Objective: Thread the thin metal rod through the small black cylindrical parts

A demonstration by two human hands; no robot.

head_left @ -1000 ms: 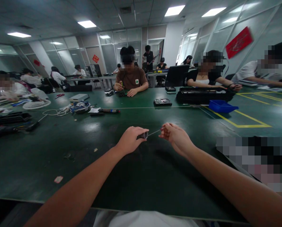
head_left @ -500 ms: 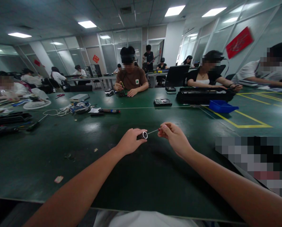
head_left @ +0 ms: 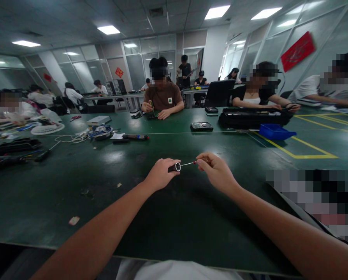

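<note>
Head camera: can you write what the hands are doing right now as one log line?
left hand: holds dark cylinder | right hand: holds thin rod | rod: points toward cylinder

The person is wearing something white (head_left: 176, 270), its plain cloth curving along the bottom edge of the view; it is probably forming part of a top, though the cropping is hiding its cut. The left hand (head_left: 162, 173), the right hand (head_left: 216, 169) and both forearms (head_left: 115, 216) are showing bare.

Cylinder (head_left: 174, 167) in left hand (head_left: 160, 174), rod (head_left: 188, 164) in right (head_left: 216, 170)
</note>
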